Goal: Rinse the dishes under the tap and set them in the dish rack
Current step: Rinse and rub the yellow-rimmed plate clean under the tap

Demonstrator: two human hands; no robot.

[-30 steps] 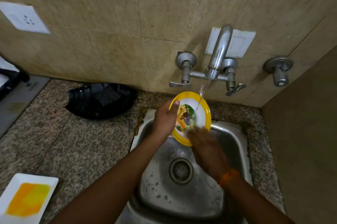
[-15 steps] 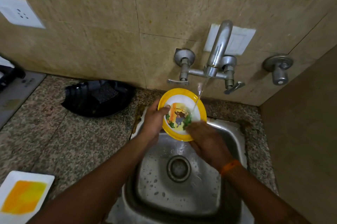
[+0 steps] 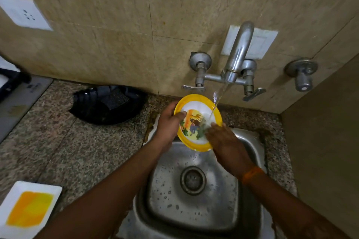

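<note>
I am standing over the steel sink (image 3: 250, 190), and my right hand (image 3: 225, 141) is lying with fingers spread flat on the face of the yellow-rimmed plate (image 3: 196, 106), rubbing where the water is landing. My left hand (image 3: 168, 126) is pinching the plate's left rim, thumb on the face. The plate is tilting over the sink's far edge under the tap (image 3: 236, 59). It looks light, stiff and slippery when wet, so I am trusting the rim for grip.
</note>
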